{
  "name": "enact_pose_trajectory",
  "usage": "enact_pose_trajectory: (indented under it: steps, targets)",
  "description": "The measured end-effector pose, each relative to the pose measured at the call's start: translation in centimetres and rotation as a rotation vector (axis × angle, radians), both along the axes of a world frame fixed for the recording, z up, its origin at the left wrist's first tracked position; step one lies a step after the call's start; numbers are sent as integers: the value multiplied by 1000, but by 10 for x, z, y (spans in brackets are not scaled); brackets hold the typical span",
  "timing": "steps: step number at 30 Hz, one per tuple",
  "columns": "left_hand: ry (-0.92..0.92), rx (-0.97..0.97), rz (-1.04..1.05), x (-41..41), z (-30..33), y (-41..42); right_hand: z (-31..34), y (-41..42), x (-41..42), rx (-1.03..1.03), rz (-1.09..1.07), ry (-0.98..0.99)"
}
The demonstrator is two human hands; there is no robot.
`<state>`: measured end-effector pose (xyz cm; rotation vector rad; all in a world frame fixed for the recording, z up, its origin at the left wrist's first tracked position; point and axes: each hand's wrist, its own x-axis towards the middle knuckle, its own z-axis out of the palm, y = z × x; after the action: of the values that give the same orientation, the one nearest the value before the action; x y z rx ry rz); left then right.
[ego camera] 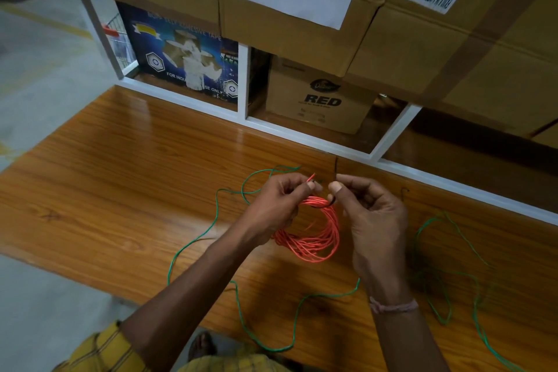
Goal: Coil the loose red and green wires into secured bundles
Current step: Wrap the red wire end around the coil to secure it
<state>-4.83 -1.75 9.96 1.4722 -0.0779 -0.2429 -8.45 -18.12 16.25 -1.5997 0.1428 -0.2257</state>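
Observation:
A coil of red wire (314,238) hangs above the wooden table (114,178) between my two hands. My left hand (279,205) grips the coil's upper left side and pinches a red wire end that sticks up past the fingertips. My right hand (371,220) pinches a thin dark tie that loops round the top of the coil. The green wire (208,229) lies loose on the table, winding from the far middle past my left arm to the near edge, and more of it sprawls at the right (434,275).
White shelving (305,136) runs along the table's far edge, holding a blue tape carton (181,54) and a brown box marked RED (323,100). Large cardboard cartons (453,39) are stacked above. Grey floor lies to the left.

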Motion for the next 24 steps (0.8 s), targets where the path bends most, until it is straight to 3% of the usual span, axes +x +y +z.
enact_pose_trajectory:
  steps: [11, 24]
  targets:
    - [-63, 46, 98, -5, 13, 1, 4, 1, -11, -154, 80, 24]
    - [-187, 237, 103, -12, 26, 4, 6, 4, -6, -228, 116, 6]
